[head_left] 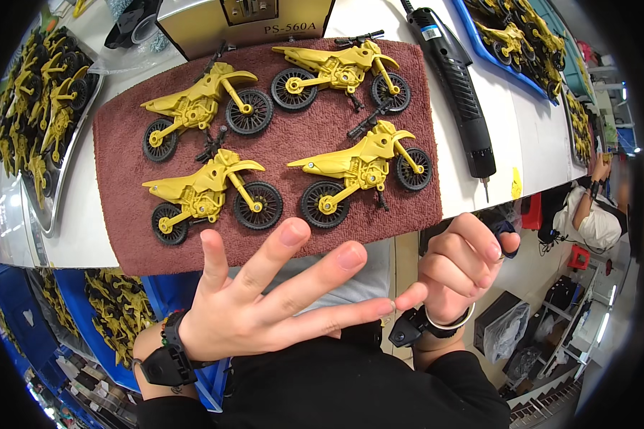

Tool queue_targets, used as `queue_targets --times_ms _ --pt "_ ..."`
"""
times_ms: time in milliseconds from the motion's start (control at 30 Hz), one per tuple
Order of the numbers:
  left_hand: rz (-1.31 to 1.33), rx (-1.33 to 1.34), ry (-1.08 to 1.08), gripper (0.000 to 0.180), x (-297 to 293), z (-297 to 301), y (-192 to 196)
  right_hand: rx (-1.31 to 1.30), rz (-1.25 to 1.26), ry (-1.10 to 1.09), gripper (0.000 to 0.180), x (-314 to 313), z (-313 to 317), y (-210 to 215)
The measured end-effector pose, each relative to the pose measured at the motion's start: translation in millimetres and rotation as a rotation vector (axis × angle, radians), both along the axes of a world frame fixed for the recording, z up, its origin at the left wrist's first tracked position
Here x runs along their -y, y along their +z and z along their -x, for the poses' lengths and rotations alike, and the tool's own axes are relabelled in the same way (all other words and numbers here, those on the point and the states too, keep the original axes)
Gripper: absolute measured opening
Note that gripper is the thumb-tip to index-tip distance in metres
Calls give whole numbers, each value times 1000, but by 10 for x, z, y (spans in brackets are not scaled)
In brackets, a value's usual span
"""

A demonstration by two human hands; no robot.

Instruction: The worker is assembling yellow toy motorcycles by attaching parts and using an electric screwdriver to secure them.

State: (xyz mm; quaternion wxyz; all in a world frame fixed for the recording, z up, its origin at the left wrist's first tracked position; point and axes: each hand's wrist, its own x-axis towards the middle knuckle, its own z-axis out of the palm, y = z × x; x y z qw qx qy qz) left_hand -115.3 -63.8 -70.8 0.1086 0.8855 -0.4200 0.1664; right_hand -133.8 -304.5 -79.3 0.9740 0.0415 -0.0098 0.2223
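Observation:
Several yellow toy motorcycles with black wheels lie on a brown towel [279,136]. Nearest my left hand [265,300] is the front left toy motorcycle [200,189]. That hand is over the towel's near edge, back up, fingers spread and holding nothing. The tip of its index finger meets a finger of my right hand [458,268]. The right hand's other fingers are curled in, with a small dark blue piece [508,244] at the thumb side that I cannot make out. Another toy motorcycle [361,168] lies just beyond the gap between my hands.
A black electric screwdriver [461,100] lies right of the towel. A box [243,25] stands behind it. Piled toy motorcycles fill a tray [86,121] at left, a blue tray [490,57] at far right and blue bins [71,289] below. A co-worker [587,218] sits at right.

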Motion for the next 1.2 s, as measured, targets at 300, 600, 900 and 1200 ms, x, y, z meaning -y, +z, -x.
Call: queue_targets --times_ms 300,600,900,1200 --pt "-2 -42 -45 51 -40 -33 22 13 -31 40 34 -11 -7 -21" --pt "84 -152 33 51 29 5 -4 -19 -65 35 35 -135 -15 -94" --pt "138 -68 91 48 48 16 -79 -58 -38 -10 31 -38 0 -13" --pt "118 -39 85 48 34 0 -85 -67 -37 -28 30 -18 -9 37"
